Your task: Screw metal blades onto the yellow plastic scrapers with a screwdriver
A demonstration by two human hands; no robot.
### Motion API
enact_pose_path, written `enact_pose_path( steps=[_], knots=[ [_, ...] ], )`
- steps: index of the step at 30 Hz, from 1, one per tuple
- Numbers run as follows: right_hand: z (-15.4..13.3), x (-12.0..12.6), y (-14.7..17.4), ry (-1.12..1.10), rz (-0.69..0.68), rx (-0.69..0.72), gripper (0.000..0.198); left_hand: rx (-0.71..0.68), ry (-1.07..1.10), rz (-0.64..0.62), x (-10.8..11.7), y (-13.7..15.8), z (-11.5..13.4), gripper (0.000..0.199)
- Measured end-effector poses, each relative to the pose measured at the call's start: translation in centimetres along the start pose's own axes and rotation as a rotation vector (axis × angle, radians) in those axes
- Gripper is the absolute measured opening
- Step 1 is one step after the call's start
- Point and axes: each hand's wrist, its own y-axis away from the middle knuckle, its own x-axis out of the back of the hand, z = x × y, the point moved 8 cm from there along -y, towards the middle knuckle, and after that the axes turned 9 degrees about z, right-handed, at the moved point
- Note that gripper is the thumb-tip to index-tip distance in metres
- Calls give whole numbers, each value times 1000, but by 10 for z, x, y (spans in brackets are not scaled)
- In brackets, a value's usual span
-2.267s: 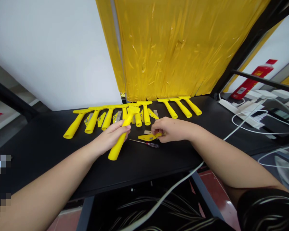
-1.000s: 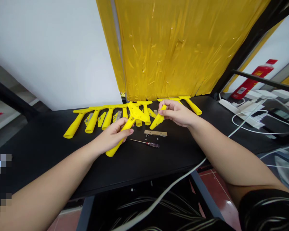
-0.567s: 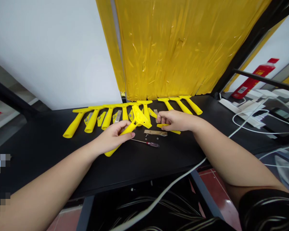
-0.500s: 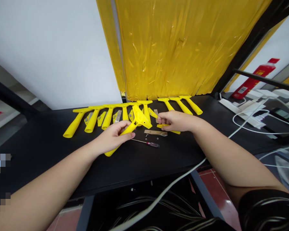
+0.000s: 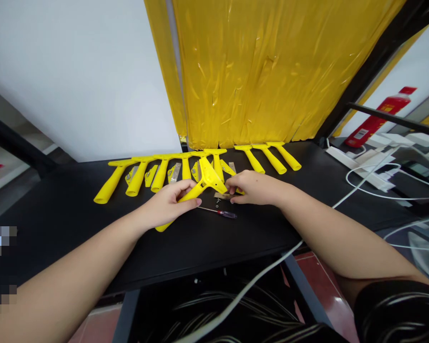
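Note:
My left hand [image 5: 177,197] is wrapped around the handle of a yellow scraper [image 5: 210,177], its wide head tilted up and to the right. Beside that head is my right hand [image 5: 248,186], with thumb and fingers closed about the right end of a flat metal blade [image 5: 220,196] low over the black table. The hand hides the rest of the blade and most of a yellow plate. A small screw [image 5: 218,200] and a nut lie just in front. Nearer me, a screwdriver [image 5: 227,214] with a clear purplish handle rests on the table.
Several yellow scraper handles [image 5: 109,186] stand in a row along the back of the black table [image 5: 136,252], with small yellow plates [image 5: 150,176] and blades between them. At the right are a white power strip [image 5: 361,166], loose cables and a red bottle [image 5: 379,116]. A white cable [image 5: 257,276] crosses the front edge.
My right hand has moved left and slightly down, from the loose yellow plate to the metal blade. My left hand holds the scraper almost unchanged.

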Motion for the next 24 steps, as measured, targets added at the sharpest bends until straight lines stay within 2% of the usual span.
enact_pose_path(
  steps=[9,24],
  knots=[
    [5,-8,-1,-78,-4,-129,14,0,1,-23,-3,1,-2,23],
    [-3,-8,-2,-86,1,-123,6,0,-35,-51,-4,1,-7,28]
  ],
)
